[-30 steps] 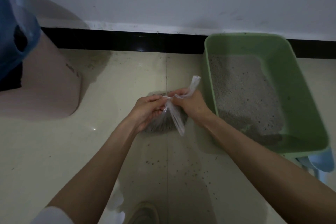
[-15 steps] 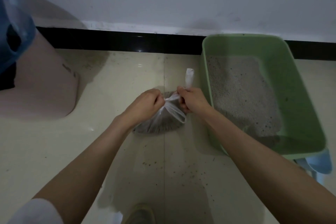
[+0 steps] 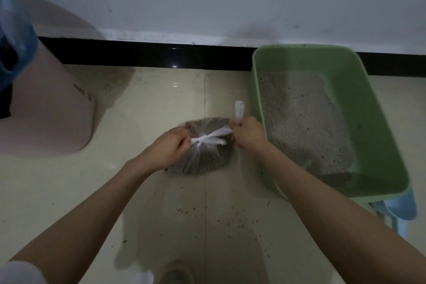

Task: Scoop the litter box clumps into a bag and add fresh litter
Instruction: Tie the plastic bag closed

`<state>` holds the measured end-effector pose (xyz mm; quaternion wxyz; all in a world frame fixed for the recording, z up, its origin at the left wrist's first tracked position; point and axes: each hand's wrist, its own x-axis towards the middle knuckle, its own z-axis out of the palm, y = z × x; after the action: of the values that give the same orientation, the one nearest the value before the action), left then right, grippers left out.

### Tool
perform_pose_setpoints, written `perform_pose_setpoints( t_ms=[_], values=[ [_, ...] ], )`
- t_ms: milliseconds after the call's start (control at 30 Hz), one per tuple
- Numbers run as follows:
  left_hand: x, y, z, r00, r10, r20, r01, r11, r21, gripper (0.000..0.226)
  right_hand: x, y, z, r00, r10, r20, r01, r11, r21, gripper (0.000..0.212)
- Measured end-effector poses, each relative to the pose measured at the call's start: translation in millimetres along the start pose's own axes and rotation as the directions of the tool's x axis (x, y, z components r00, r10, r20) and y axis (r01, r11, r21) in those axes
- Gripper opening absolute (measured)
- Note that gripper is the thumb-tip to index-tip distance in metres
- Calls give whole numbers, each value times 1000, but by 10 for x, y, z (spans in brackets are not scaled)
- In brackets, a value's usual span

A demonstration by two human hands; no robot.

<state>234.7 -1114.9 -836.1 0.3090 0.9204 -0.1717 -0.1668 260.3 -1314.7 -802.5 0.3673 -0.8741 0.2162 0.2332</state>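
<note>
A clear plastic bag (image 3: 202, 159) full of dark grey clumps lies on the cream floor tiles in the middle of the view. Its two white handle strips are crossed in a knot on top. My left hand (image 3: 170, 145) pinches the left strip at the knot. My right hand (image 3: 247, 132) grips the right strip, whose end sticks up above the fist. The green litter box (image 3: 378, 127) stands right of the bag against the wall, with grey litter (image 3: 304, 122) banked toward its far end.
A pink rounded container (image 3: 46, 108) with a blue translucent part (image 3: 11, 37) stands at the left. A light blue scoop (image 3: 401, 210) pokes out under the box's near right corner. Litter grains dot the floor in front. My shoe (image 3: 175, 272) shows at the bottom edge.
Both hands have drawn apart, pulling the crossed bag strips into a tight knot. The bag now lies flatter on the floor and the view has shifted slightly.
</note>
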Motion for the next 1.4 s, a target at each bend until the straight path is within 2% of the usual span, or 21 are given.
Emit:
perform_pose_setpoints(
  t_ms=[100,167,267,333,400,467,633,733,800,967,1100,1233,1400],
  values=[
    [19,-19,-3,998,-11,-61,20,989,146,25,-101,-2,-121,984,-179,-1,176,972,-158,41],
    [44,73,19,996,4,-93,12,985,172,25,-142,1,-177,969,-246,28,246,946,-211,39],
    [123,244,148,999,20,45,-34,943,331,51,-184,13,-235,937,-345,50,347,908,-234,35],
    [160,315,243,998,-16,68,-11,927,375,44,-220,28,-286,923,-380,63,383,885,-266,33],
    [166,363,234,998,-65,-7,64,959,274,21,-260,50,-344,911,-408,56,406,868,-285,38],
    [140,375,179,994,-100,-38,104,985,137,9,-305,55,-403,883,-465,61,455,818,-353,47],
    [-1,474,-32,985,-127,-117,122,991,-54,15,-415,50,-572,808,-581,97,540,663,-519,61],
    [-142,593,-244,966,-153,-210,140,987,-76,17,-480,-19,-678,775,-625,96,561,610,-559,76],
    [-264,718,-472,947,-150,-286,125,987,-105,11,-544,-111,-760,757,-649,76,574,603,-554,85],
    [-704,1059,-1282,856,-139,-498,42,979,-201,11,-708,-489,-937,722,-691,32,589,590,-553,73],
    [-980,1318,-1983,743,-126,-658,-41,972,-232,21,-861,-887,-887,657,-753,39,633,524,-570,70],
    [-1122,1401,-2634,609,-160,-777,-92,959,-270,27,-1055,-1338,-556,577,-803,150,701,392,-595,76],
    [-1378,1089,-3153,490,-215,-845,-56,959,-276,12,-1218,-1998,-105,496,-819,287,783,280,-556,67]
  ],
)
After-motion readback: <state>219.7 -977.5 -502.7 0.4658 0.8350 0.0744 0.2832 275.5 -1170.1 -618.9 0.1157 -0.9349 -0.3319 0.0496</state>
